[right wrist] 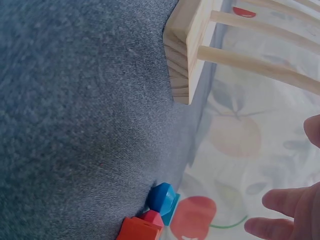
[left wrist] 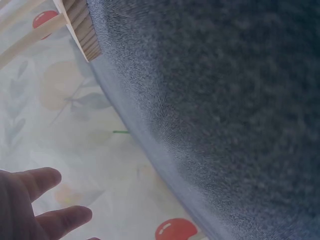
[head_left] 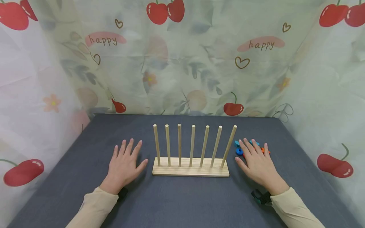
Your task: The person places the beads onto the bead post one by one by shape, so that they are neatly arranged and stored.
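Note:
A pale wooden peg rack (head_left: 190, 171) stands on the table, with several upright round pegs in a row along its base. To the left of it is my left hand (head_left: 123, 166), fingers spread and holding nothing. My right hand (head_left: 259, 166) lies to the right of the rack, also spread, its fingers partly hiding small coloured pieces. Among those are a blue ring-like piece (head_left: 239, 152) and an orange piece (head_left: 263, 150). The right wrist view shows a blue faceted piece (right wrist: 161, 199) and an orange block (right wrist: 138, 229) close together, apart from the fingers.
A dark grey cloth (head_left: 182, 202) covers the table. Behind and at both sides hangs a pale curtain (head_left: 176, 41) printed with cherries, hearts and the word "happy". Dark straps with small devices (head_left: 261, 197) sit at the wrists below beige sleeves (head_left: 293, 207).

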Tool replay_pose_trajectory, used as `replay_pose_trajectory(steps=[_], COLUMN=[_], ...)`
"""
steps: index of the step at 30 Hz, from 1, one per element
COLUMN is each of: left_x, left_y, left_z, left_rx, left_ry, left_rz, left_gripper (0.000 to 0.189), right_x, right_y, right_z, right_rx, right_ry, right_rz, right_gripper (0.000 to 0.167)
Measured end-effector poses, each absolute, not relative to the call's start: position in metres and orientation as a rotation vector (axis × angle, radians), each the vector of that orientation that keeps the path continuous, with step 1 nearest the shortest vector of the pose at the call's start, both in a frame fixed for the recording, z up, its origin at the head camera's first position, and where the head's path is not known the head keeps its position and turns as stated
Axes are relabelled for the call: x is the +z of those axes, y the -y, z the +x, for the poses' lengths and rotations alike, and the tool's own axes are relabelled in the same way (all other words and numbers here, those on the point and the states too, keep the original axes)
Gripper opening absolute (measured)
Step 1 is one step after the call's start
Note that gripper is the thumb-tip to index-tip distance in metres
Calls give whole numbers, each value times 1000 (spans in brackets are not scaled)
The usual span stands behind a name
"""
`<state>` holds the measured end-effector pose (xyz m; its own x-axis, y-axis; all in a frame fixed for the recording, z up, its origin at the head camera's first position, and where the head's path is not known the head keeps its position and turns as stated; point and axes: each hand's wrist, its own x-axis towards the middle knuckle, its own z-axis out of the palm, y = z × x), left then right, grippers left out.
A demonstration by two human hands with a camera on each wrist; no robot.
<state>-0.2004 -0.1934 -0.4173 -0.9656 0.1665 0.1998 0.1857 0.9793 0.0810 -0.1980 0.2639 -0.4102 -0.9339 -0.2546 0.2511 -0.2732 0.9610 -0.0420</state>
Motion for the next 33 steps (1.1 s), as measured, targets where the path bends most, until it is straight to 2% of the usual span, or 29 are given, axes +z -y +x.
replay_pose_trajectory(steps=[11, 16, 25, 33], left_x=[-418, -414, -402, -389], left_y=[194, 194, 191, 190], left_z=[-200, -201, -202, -204], left_rx=[-165, -168, -333, -657], left_ry=[2958, 2982, 3074, 3074], left_rz=[-265, -246, -218, -201], left_gripper=[78, 78, 47, 40], right_x=[-413, -410, -400, -401], right_y=[-265, -265, -267, -284], right_z=[-195, -197, -199, -201], right_rx=[111, 147, 373, 575], right_ry=[2892, 2877, 2955, 2925], right_rz=[370, 388, 312, 197], right_gripper=[71, 66, 37, 34])
